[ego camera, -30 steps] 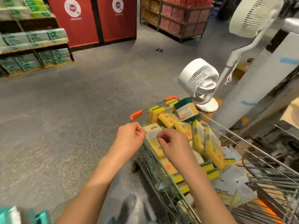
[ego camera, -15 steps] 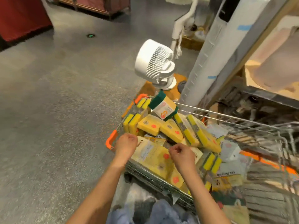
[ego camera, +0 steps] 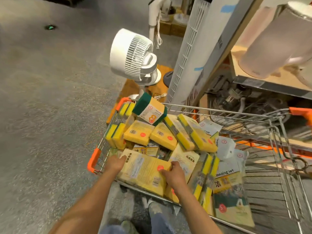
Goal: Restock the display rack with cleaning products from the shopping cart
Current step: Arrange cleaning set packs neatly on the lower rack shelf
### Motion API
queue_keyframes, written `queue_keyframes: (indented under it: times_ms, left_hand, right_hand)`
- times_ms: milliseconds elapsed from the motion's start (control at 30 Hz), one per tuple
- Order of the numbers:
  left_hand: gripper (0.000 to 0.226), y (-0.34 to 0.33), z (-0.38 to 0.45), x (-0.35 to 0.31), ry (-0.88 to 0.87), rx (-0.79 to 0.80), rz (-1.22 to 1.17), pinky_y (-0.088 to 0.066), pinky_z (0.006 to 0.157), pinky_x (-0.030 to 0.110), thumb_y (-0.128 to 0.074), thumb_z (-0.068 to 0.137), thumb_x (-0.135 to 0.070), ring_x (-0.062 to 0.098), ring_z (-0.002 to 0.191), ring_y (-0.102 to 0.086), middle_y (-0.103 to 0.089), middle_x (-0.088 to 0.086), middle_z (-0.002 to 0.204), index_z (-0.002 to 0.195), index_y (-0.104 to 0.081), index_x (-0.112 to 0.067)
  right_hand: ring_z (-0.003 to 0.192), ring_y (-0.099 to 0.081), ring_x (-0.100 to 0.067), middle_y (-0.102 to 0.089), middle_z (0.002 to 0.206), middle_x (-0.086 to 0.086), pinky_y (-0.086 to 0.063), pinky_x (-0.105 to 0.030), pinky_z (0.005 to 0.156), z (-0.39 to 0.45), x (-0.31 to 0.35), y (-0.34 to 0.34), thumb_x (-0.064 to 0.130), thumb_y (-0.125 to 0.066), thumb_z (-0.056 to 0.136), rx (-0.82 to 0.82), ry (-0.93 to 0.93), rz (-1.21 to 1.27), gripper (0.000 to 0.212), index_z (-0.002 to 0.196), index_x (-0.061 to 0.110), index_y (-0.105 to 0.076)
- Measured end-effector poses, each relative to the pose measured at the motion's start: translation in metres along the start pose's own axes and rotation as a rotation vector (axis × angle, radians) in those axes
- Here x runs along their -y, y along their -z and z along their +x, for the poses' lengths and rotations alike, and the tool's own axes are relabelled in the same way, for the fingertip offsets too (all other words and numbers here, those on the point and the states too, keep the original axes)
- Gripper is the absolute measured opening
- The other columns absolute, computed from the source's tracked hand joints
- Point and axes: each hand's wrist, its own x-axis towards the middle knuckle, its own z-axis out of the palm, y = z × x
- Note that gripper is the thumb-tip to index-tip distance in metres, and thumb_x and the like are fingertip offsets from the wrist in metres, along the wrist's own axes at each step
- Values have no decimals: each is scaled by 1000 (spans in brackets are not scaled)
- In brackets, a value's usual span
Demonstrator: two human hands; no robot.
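While both hands, left hand [ego camera: 116, 163] and right hand [ego camera: 173, 173], grip opposite edges of a large yellow sponge pack [ego camera: 143, 171] lying atop the pile in the shopping cart [ego camera: 219, 112], the pick-up step seems underway, and lifting it clear toward the rack should follow.

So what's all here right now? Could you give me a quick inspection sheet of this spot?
Surface: grey speckled floor; wire shopping cart with orange corners.
Job's things: large yellow sponge pack at the cart's near end; more yellow sponge packs piled behind; green-edged pack on top; cleaning set bags.
Clutter: nothing seen.
Hands: left hand and right hand grip the large pack's opposite ends.
Cables: white cord hanging from a fan stand.
Surroundings: white round fan, tower fan, wooden shelf.
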Motion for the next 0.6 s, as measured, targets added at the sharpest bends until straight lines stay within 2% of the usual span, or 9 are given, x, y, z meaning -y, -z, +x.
queue_keyframes:
  times_ms: [100, 200, 300, 400, 500, 567, 600]
  left_hand:
    - [35, -7, 2, 2, -13, 40, -108, -44, 88, 33, -58, 91, -26, 33, 109, -57, -62, 16, 117, 116, -61, -1]
    - [28, -13, 0, 5, -93, 23, -152, -51, 86, 44, -64, 87, -24, 31, 96, -63, -68, 14, 103, 106, -66, -4]
    - [29, -13, -10, -2, -168, -26, -193, -52, 84, 40, -64, 88, -27, 29, 94, -64, -69, 11, 99, 105, -68, -4]
    - [24, -3, -29, -21, -182, -62, -317, -52, 82, 36, -63, 89, -27, 27, 94, -65, -69, 10, 98, 102, -68, -7]
    - [25, 18, -52, -39, -234, -88, -432, -55, 79, 37, -58, 90, -38, 24, 89, -68, -71, 5, 92, 94, -67, -15]
    - [35, 37, -73, -52, -297, -102, -606, -56, 65, 26, -53, 92, -41, 17, 85, -68, -70, 5, 97, 105, -64, -10]
    - [41, 48, -85, -58, -306, -116, -704, -53, 60, 24, -53, 91, -44, 17, 90, -67, -67, 4, 103, 112, -59, -9]
  right_hand:
    - [110, -55, -25, -55, 124, -9, -46, -34, 88, 5, -1, 0, 24, -66, 86, 17, 17, -15, 52, 130, 11, -42]
    - [97, -58, -23, -59, 114, -6, -48, -35, 82, 8, 2, 8, 21, -66, 85, 30, 53, 61, 44, 124, 15, -47]
    - [98, -60, -24, -56, 113, -1, -52, -40, 83, 11, 14, 23, 22, -67, 85, 16, 130, 80, 39, 119, 22, -49]
    - [96, -62, -25, -58, 117, -3, -53, -47, 83, 7, 32, 40, 17, -71, 80, 45, 224, 162, 39, 110, 27, -49]
    - [96, -64, -21, -59, 115, -5, -55, -43, 83, -9, 53, 56, 5, -71, 78, 177, 318, 349, 50, 115, 26, -45]
    - [95, -65, -18, -62, 112, -5, -56, -37, 80, -27, 69, 61, 1, -70, 78, 285, 434, 372, 44, 109, 27, -52]
    - [95, -64, -13, -63, 109, -1, -55, -31, 79, -38, 76, 61, -1, -69, 78, 327, 531, 343, 42, 104, 30, -55]
